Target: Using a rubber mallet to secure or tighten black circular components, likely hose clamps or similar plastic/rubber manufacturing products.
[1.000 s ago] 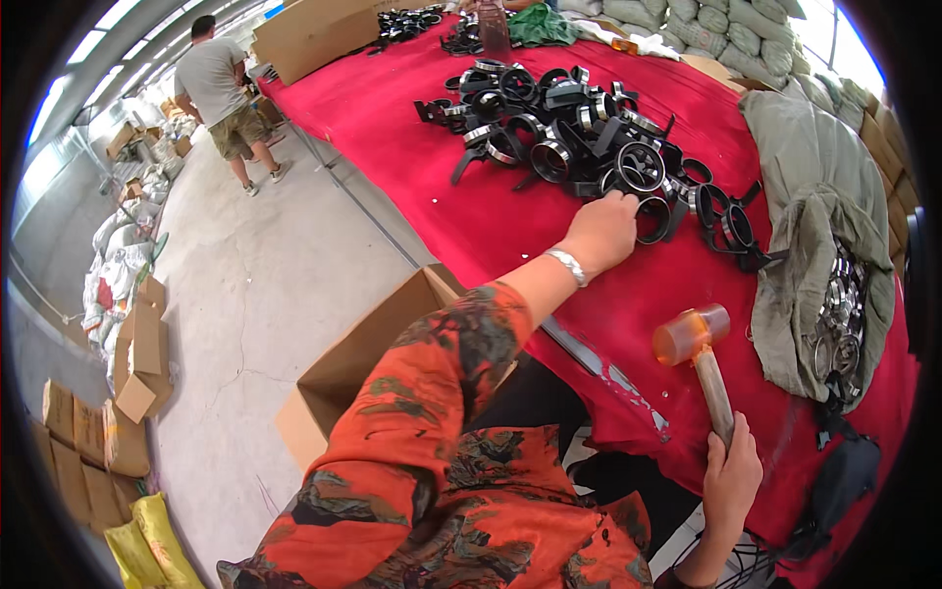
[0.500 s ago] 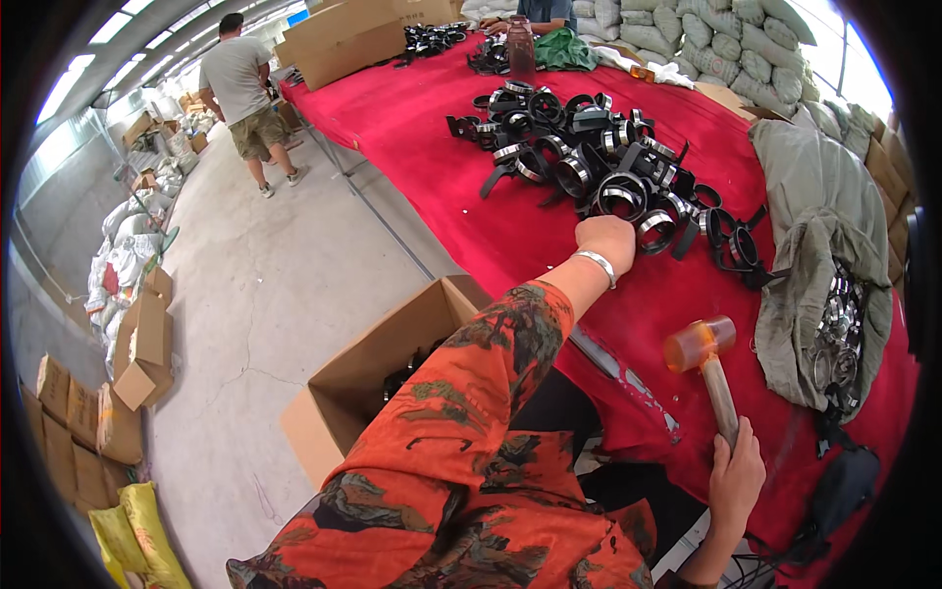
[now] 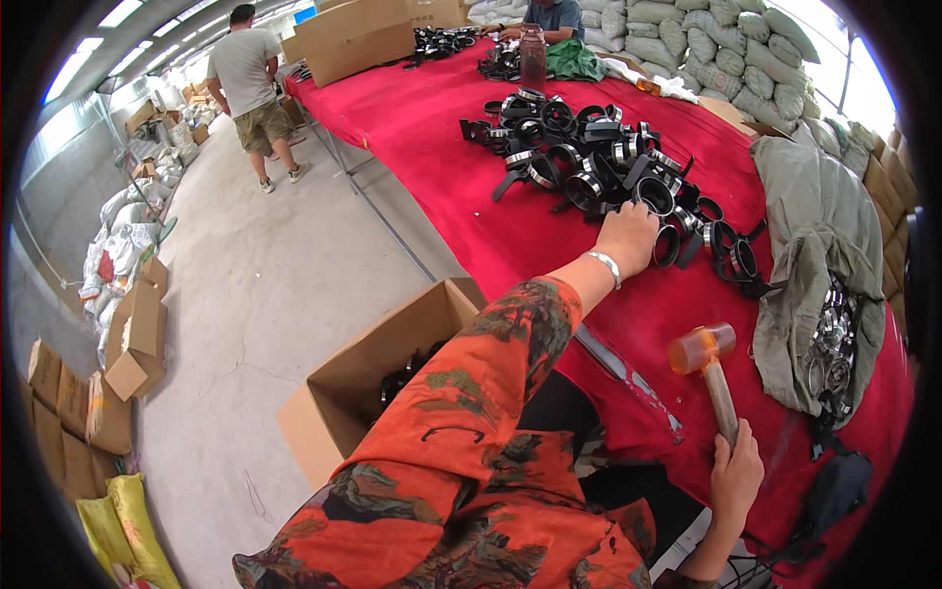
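Note:
My left hand [image 3: 629, 237] reaches to the near edge of a heap of black and silver ring clamps [image 3: 579, 147] on a red-covered table. Its fingers are closed at the lower rim of one ring clamp [image 3: 654, 195]; the fingertips are partly hidden behind the hand. Another clamp [image 3: 666, 245] lies just beside the knuckles. Low on the right, my right hand [image 3: 737, 473] is wrapped round the wooden handle of a mallet [image 3: 703, 348]. The mallet's translucent orange head points away from me, over the red cloth [image 3: 530, 236].
An open cardboard box [image 3: 343, 378] with black pieces inside stands left of the table. A grey-green sack [image 3: 819, 226] spilling metal parts lies on the right. A bottle [image 3: 532, 59] stands farther back. One person [image 3: 245, 88] stands in the aisle; another [image 3: 555, 15] is at the far end.
My left hand has moved slightly right and forward, and the ring clamp at its fingers has shifted right. The right hand keeps the mallet nearly still. The view has tilted a little.

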A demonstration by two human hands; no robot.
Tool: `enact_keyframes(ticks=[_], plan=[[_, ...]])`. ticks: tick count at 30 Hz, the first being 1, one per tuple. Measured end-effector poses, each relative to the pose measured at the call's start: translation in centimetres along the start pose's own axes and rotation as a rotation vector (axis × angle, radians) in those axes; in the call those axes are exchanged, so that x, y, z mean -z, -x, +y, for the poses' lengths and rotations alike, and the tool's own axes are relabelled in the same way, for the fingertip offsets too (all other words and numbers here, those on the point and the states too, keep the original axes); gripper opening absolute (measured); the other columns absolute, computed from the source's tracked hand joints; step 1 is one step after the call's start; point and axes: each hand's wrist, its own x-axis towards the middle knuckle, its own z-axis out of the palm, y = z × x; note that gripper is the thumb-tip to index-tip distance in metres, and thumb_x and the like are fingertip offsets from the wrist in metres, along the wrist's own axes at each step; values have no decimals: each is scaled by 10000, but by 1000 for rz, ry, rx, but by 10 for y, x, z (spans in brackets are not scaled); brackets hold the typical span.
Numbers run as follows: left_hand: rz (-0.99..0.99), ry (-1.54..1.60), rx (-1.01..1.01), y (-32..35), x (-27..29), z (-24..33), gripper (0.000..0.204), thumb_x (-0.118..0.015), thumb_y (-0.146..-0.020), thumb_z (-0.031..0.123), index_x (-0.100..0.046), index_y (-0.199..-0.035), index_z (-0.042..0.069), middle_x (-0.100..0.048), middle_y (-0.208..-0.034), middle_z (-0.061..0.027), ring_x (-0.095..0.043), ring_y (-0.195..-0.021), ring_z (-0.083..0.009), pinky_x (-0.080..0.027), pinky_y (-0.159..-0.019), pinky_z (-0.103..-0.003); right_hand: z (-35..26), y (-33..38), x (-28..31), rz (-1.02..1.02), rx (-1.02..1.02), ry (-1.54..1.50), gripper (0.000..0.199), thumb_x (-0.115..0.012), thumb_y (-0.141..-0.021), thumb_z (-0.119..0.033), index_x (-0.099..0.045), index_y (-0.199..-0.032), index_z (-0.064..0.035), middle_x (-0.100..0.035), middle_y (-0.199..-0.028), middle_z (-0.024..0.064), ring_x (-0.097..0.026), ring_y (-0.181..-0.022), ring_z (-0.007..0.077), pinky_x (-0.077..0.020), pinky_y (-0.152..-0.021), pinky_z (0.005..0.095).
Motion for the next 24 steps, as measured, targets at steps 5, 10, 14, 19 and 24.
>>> enact_keyframes(ticks=[5,10,14,19,24], plan=[[24,109,8,14,-1,-2,138,-581,-742,26,-634,-865,-6,-548,-1049,-161,-559,-1000,-314,-523,-789,-402,3,-1,1,-9,43,40,432,-558,-899,-232,-486,-1255,3,-586,-984,226,-590,-855,417,-462,-698,478],[-142,-117,135,3,3,14,201,-580,-767,89,-692,-890,-25,-543,-1127,-194,-555,-1046,-339,-518,-835,-415,12,6,-1,52,37,53,431,-574,-890,-269,-500,-1234,-21,-594,-969,216,-596,-860,407,-480,-697,478],[-182,-84,136,1,7,-10,210,-594,-771,141,-686,-885,-10,-569,-1108,-186,-563,-1030,-346,-505,-836,-419,1,-6,-1,46,52,51,403,-590,-881,-283,-522,-1188,-32,-602,-936,192,-609,-810,393,-489,-684,474],[-116,323,64,-15,9,-37,221,-665,-752,201,-610,-743,-14,-603,-839,-179,-606,-835,-305,-483,-717,-397,-5,-5,5,19,9,5,398,-598,-880,-276,-528,-1181,-26,-601,-880,184,-612,-751,383,-489,-647,465],[-319,873,262,-19,63,-19,199,-556,-919,232,-539,-911,34,-655,-804,-82,-620,-696,-192,-474,-632,-305,0,-2,3,47,35,-1,394,-593,-887,-279,-529,-1177,-20,-591,-830,184,-607,-729,384,-486,-627,460]])
